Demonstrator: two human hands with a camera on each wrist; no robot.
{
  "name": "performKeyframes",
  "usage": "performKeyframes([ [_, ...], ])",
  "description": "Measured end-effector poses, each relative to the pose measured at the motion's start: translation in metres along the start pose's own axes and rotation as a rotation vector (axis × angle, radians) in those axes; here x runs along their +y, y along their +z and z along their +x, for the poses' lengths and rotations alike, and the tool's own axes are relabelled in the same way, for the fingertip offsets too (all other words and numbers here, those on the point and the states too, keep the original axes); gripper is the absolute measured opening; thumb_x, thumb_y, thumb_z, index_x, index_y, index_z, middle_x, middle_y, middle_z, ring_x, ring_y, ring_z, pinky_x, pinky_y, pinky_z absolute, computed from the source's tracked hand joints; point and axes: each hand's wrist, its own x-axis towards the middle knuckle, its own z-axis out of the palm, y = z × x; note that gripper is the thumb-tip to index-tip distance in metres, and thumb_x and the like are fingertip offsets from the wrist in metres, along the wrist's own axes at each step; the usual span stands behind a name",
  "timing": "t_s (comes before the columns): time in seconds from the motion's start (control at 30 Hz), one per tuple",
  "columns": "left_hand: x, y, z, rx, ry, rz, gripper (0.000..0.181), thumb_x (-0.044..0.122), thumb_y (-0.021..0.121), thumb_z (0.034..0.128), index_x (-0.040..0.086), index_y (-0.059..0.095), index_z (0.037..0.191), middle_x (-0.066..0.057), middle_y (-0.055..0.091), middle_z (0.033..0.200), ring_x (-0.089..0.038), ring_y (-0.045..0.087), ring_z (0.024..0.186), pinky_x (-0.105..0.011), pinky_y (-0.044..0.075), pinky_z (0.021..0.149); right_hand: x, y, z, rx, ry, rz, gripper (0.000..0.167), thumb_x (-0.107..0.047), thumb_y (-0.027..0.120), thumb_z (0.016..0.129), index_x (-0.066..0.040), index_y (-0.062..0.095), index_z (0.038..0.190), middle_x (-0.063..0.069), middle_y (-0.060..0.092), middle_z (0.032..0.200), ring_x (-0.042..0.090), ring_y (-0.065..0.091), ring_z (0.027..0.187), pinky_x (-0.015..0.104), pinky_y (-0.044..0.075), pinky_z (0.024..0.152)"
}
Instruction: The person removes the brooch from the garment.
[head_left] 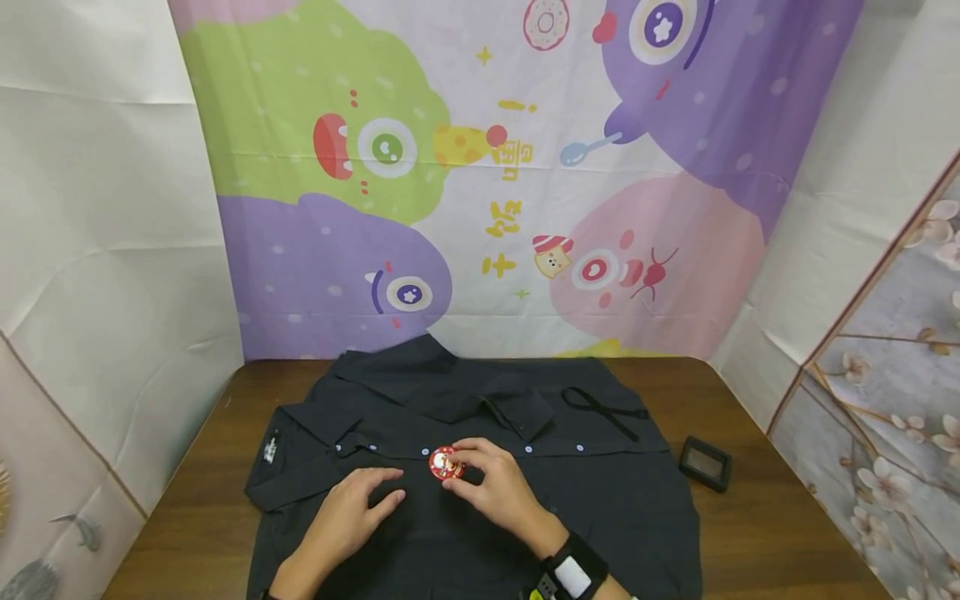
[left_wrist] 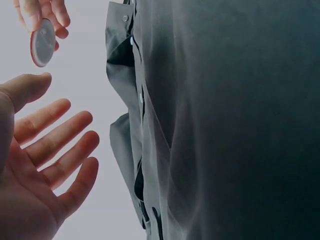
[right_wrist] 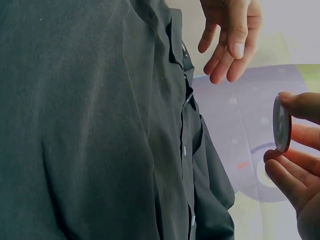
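Note:
A round red badge (head_left: 442, 463) with a printed picture is pinched between the thumb and fingers of my right hand (head_left: 501, 492), above the middle of a black shirt (head_left: 600, 517). Both wrist views catch the badge edge-on, with its pale grey face (left_wrist: 46, 42) showing in the left one. To the left, my left hand (head_left: 347, 510) hovers over the shirt, its fingers spread and holding nothing. The shirt lies spread on the table, a row of pale buttons (head_left: 528, 449) running across it and its collar (head_left: 517, 408) toward the back.
A thin black strap (head_left: 600, 408) lies looped on the shirt's right part. On the brown table (head_left: 757, 533), right of the shirt, sits a small black box (head_left: 705, 464) with a window-like top. A cartoon-print cloth (head_left: 480, 325) hangs behind the table.

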Motion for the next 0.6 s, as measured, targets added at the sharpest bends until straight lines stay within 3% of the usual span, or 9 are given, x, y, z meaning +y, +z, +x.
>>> performKeyframes([
  [0.6, 0.0017, -0.0023, -0.0014, -0.007, 0.011, -0.021, 0.026, 0.023, 0.071, 0.0887, 0.012, 0.071, 0.112, -0.003, 0.071, 0.115, -0.026, 0.065, 0.112, -0.048, 0.05, 0.096, 0.0039, -0.0068, -0.0017, 0.009, 0.043, 0.065, 0.028, -0.016, 0.084, 0.074, -0.009, 0.075, 0.1, 0.003, 0.069, 0.108, 0.015, 0.068, 0.094, 0.027, 0.058, 0.078],
])
